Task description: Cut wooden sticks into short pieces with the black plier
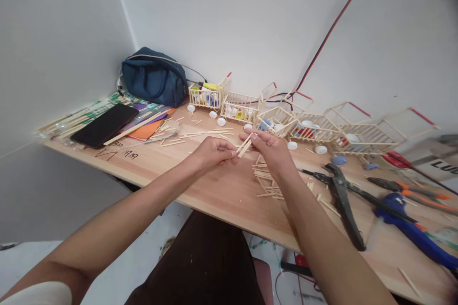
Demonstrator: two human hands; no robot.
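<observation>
My left hand [214, 151] and my right hand [268, 148] meet above the wooden table [222, 190], both pinched on a small bundle of short wooden sticks [244, 145]. The bundle tilts up to the right between my fingertips. Just below my right wrist lies a loose pile of cut sticks [266, 181]. More sticks [193, 134] are scattered to the left of my hands.
A row of stick-built carts [286, 121] with white cap wheels lines the wall. A blue pouch [154, 76], a black phone [104, 125] and coloured paper sit left. Black pliers [342, 198], a blue glue gun [411, 228] and orange-handled cutters [408, 187] lie right.
</observation>
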